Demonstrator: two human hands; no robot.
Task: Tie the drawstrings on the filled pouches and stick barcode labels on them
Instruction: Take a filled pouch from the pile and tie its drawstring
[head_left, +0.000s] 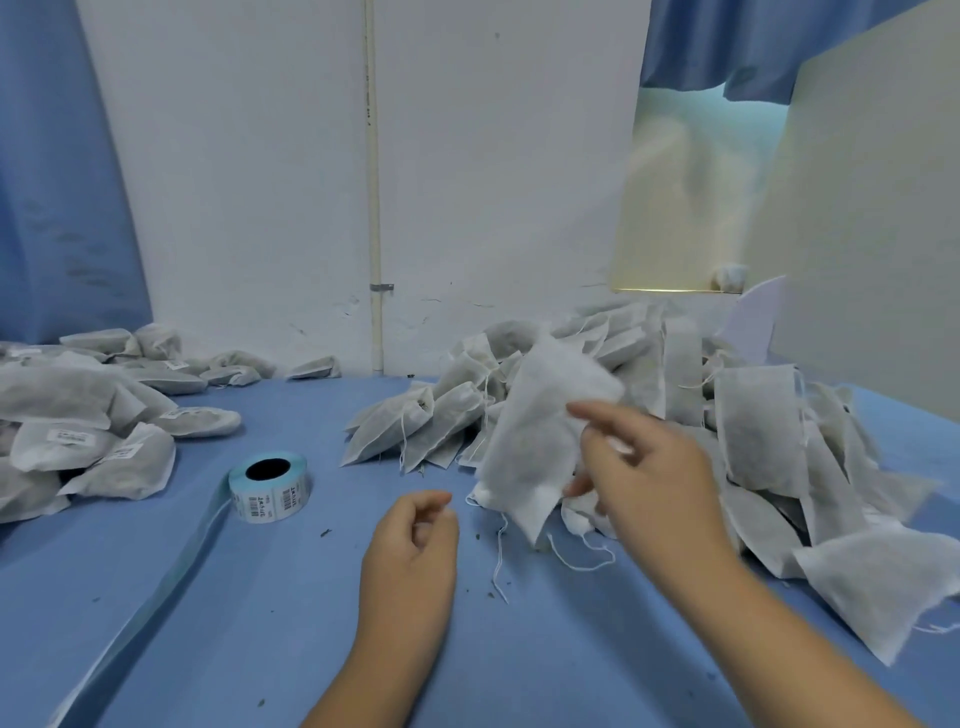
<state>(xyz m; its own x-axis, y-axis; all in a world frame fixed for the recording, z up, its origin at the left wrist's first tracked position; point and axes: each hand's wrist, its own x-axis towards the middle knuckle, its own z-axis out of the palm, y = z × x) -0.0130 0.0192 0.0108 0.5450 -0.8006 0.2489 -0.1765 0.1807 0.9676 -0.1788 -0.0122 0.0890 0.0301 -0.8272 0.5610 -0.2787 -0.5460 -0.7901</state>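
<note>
My right hand (649, 467) holds a filled white fabric pouch (535, 441) lifted off the table, its open end pointing down toward me. The pouch's white drawstrings (571, 558) trail loose onto the blue tabletop below it. My left hand (415, 540) hovers just left of the pouch with fingers loosely curled, holding nothing. A roll of barcode labels (270, 488) stands on the table to the left, its blue backing strip (156, 597) running toward the near edge.
A heap of untied filled pouches (753, 415) covers the right side of the blue table (260, 649). Labelled pouches (93, 441) are piled at the left. A white wall with a pipe (374, 208) rises behind.
</note>
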